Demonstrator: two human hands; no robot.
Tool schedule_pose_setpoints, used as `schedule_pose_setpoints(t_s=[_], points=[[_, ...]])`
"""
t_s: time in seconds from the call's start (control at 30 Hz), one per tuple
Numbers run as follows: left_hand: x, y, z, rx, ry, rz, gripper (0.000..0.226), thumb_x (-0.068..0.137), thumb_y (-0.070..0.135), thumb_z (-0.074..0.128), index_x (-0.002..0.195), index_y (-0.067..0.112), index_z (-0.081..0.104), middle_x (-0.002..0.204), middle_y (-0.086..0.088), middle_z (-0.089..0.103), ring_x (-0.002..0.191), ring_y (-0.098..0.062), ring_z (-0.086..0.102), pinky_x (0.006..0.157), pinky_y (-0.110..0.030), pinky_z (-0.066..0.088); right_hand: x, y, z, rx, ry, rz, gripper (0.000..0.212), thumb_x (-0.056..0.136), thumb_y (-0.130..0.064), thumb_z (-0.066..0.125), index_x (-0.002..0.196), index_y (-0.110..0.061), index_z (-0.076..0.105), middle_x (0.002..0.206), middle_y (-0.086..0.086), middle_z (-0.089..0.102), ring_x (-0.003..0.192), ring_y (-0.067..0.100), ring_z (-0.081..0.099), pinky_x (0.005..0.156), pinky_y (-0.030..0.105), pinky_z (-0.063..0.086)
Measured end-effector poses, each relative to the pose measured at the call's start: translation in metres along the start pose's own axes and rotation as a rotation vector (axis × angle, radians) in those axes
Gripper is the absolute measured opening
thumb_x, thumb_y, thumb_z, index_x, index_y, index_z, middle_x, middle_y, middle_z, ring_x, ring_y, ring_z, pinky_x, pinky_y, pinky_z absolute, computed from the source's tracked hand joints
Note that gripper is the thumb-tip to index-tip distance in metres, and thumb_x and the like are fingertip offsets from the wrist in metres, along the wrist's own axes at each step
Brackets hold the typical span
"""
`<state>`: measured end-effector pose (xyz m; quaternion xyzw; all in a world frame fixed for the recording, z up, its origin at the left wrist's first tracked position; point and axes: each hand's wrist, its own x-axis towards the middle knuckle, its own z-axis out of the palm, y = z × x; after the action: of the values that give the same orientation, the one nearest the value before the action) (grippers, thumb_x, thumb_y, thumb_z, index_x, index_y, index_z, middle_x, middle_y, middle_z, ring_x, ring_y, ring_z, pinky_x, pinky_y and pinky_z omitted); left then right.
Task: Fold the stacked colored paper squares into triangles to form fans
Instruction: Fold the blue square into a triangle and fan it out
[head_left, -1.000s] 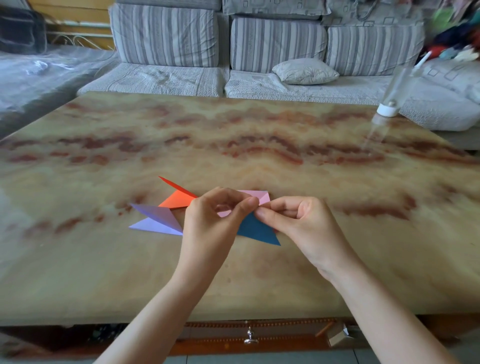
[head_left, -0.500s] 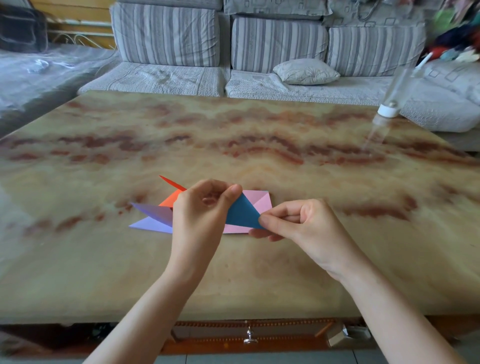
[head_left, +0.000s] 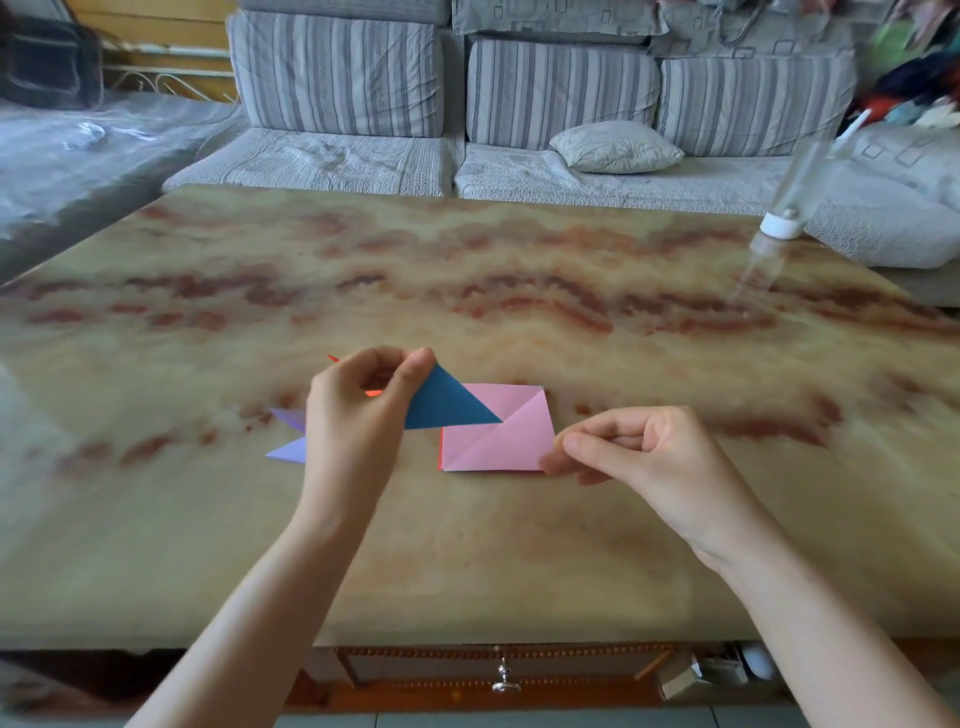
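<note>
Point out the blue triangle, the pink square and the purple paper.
blue triangle (head_left: 447, 402), head view, middle of its face.
pink square (head_left: 506, 441), head view, centre near the crease.
purple paper (head_left: 291, 451), head view, lower tip.

Blue folded triangle (head_left: 447, 402) raised, tip over creased pink square (head_left: 501, 434) lying flat atop stack; purple triangles (head_left: 291, 436) left

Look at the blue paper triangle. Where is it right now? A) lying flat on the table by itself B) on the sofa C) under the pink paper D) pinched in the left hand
D: the blue triangle is pinched between the thumb and fingers of the left hand, lifted over the pink paper, while the right hand sits at the pink paper's corner.
</note>
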<state>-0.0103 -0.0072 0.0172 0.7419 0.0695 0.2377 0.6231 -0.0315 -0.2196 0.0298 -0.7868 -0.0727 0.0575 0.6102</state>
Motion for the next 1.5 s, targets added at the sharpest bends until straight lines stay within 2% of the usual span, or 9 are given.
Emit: schedule_pose_setpoints(t_s=[0.3, 0.5, 0.67, 0.8, 0.93, 1.17, 1.3, 1.4, 1.5], points=[[-0.017, 0.005, 0.018, -0.023, -0.088, 0.011, 0.019, 0.086, 0.02, 0.066, 0.069, 0.013, 0.065, 0.059, 0.013, 0.058, 0.055, 0.005, 0.047, 0.056, -0.006, 0.034, 0.005, 0.0, 0.02, 0.087, 0.017, -0.026, 0.017, 0.082, -0.021, 0.068, 0.088, -0.006, 0.073, 0.082, 0.008, 0.076, 0.075, 0.02, 0.072, 0.068, 0.029, 0.052], [-0.021, 0.005, 0.018, 0.029, -0.112, 0.006, 0.018, 0.086, 0.022, 0.066, 0.07, 0.013, 0.065, 0.061, 0.012, 0.059, 0.057, 0.005, 0.05, 0.057, -0.006, 0.036, 0.006, -0.001, 0.023, 0.05, -0.02, -0.033, 0.006, 0.082, -0.01, 0.07, 0.079, -0.006, 0.073, 0.073, 0.008, 0.075, 0.069, 0.021, 0.071, 0.063, 0.024, 0.05], [-0.017, 0.001, 0.012, 0.126, -0.09, 0.023, 0.016, 0.086, 0.022, 0.065, 0.073, 0.014, 0.068, 0.063, 0.011, 0.062, 0.058, 0.006, 0.05, 0.057, -0.01, 0.039, 0.007, 0.001, 0.026, 0.048, -0.056, -0.002, 0.01, 0.082, -0.012, 0.07, 0.076, -0.004, 0.072, 0.073, 0.01, 0.075, 0.067, 0.02, 0.071, 0.063, 0.024, 0.049], [0.01, -0.001, -0.018, 0.264, 0.088, 0.022, 0.012, 0.088, 0.023, 0.063, 0.078, 0.016, 0.066, 0.07, 0.007, 0.062, 0.059, 0.002, 0.051, 0.049, -0.007, 0.038, 0.007, 0.007, 0.02, 0.004, 0.007, -0.023, 0.012, 0.082, -0.009, 0.07, 0.074, -0.001, 0.071, 0.069, 0.007, 0.074, 0.064, 0.018, 0.07, 0.062, 0.024, 0.049], [0.019, -0.012, -0.044, 0.509, 0.004, -0.035, 0.01, 0.084, 0.025, 0.067, 0.074, 0.023, 0.066, 0.07, 0.003, 0.063, 0.063, -0.005, 0.052, 0.051, -0.016, 0.036, 0.008, 0.009, 0.012, 0.007, 0.092, -0.089, 0.01, 0.084, -0.007, 0.067, 0.075, -0.006, 0.071, 0.07, 0.005, 0.074, 0.065, 0.015, 0.069, 0.061, 0.018, 0.049], [0.02, -0.023, -0.051, 0.677, 0.003, -0.054, 0.01, 0.086, 0.028, 0.065, 0.082, 0.02, 0.068, 0.08, 0.0, 0.06, 0.074, -0.022, 0.053, 0.054, -0.03, 0.035, 0.013, 0.021, 0.019, -0.386, 0.191, -0.276, 0.002, 0.082, -0.019, 0.071, 0.081, -0.019, 0.073, 0.081, -0.013, 0.071, 0.083, 0.003, 0.062, 0.079, 0.016, 0.045], [0.024, -0.037, -0.05, 0.781, -0.016, -0.034, 0.018, 0.089, 0.031, 0.061, 0.086, 0.014, 0.067, 0.088, -0.004, 0.06, 0.081, -0.023, 0.052, 0.064, -0.031, 0.033, 0.024, 0.037, 0.026, -0.678, 0.066, -0.363, 0.037, 0.076, -0.027, 0.077, 0.112, -0.023, 0.07, 0.119, -0.014, 0.064, 0.117, 0.009, 0.054, 0.102, 0.019, 0.032], [0.028, -0.04, -0.052, 0.84, 0.003, -0.026, 0.025, 0.09, 0.036, 0.057, 0.086, 0.013, 0.067, 0.091, -0.007, 0.062, 0.082, -0.026, 0.052, 0.065, -0.031, 0.032, 0.031, 0.047, 0.031, -0.791, 0.021, -0.342, 0.047, 0.076, -0.028, 0.077, 0.122, -0.025, 0.064, 0.128, -0.007, 0.061, 0.123, 0.016, 0.051, 0.104, 0.018, 0.026], [0.03, -0.033, -0.053, 0.859, 0.048, 0.055, 0.028, 0.089, 0.042, 0.057, 0.086, 0.016, 0.068, 0.085, -0.002, 0.058, 0.082, -0.023, 0.047, 0.068, -0.031, 0.031, 0.036, 0.05, 0.031, -0.781, 0.039, -0.314, 0.04, 0.074, -0.025, 0.079, 0.113, -0.024, 0.07, 0.117, -0.002, 0.068, 0.113, 0.022, 0.058, 0.097, 0.024, 0.035]])
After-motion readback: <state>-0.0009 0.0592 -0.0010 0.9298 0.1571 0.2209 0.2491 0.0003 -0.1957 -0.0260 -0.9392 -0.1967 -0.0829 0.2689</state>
